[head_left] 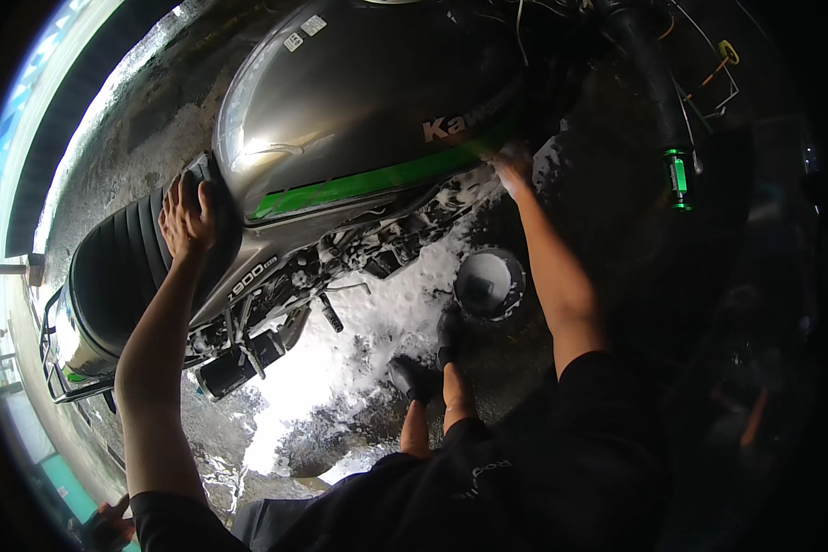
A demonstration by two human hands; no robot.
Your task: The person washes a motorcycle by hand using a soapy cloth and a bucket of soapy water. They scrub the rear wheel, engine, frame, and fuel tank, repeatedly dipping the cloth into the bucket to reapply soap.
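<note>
A Kawasaki motorcycle lies across the view, its dark fuel tank [359, 90] carrying a green stripe [379, 172]. My left hand [185, 215] rests flat on the front of the black ribbed seat [121, 241], holding nothing. Below the tank's front end, my right hand [514, 169] reaches in by the engine; its fingers are blurred and partly hidden, so I cannot tell whether they hold something. White foam clings to the engine parts [386, 245] and to my right hand and wrist. A stray streak of suds [279, 148] marks the tank.
A dark bucket [519, 276] holding foamy liquid stands by my feet. Foam [359, 331] covers much of the wet floor. A footpeg [331, 314] and a muffler [241, 366] stick out towards me. The handlebar grip [652, 83] with its green bar end [677, 179] juts out at right.
</note>
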